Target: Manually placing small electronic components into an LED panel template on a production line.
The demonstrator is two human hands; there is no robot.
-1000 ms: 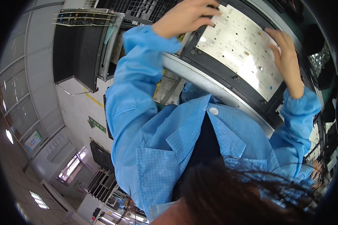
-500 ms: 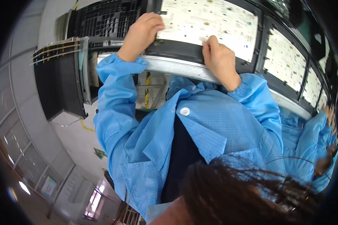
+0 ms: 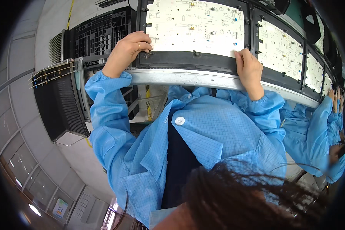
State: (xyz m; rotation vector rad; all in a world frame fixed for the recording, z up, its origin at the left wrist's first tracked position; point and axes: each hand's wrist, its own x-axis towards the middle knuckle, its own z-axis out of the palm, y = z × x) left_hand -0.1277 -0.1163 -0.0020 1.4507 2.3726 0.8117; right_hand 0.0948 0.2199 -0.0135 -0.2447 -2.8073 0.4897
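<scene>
A white circuit board (image 3: 195,28) with small parts on it lies in a black frame (image 3: 172,57) in front of me. My left hand (image 3: 130,51) is closed with bent fingers at the board's near left corner. At the near right corner, my right hand (image 3: 250,73) pinches the board's edge, its thumb side against the corner and its fingers curled. The fingertips of both hands are partly hidden at the edges.
A metal rail (image 3: 180,76) runs along the near side. More boards in black frames (image 3: 281,48) continue to the right, where a co-worker in a blue sleeve (image 3: 318,122) stands. A black rack (image 3: 59,99) and a black plastic pallet (image 3: 101,34) are at left.
My right hand has moved right along the board's near edge, from about its middle to the corner. My left hand stays by the left edge. The whole view has shifted slightly.
</scene>
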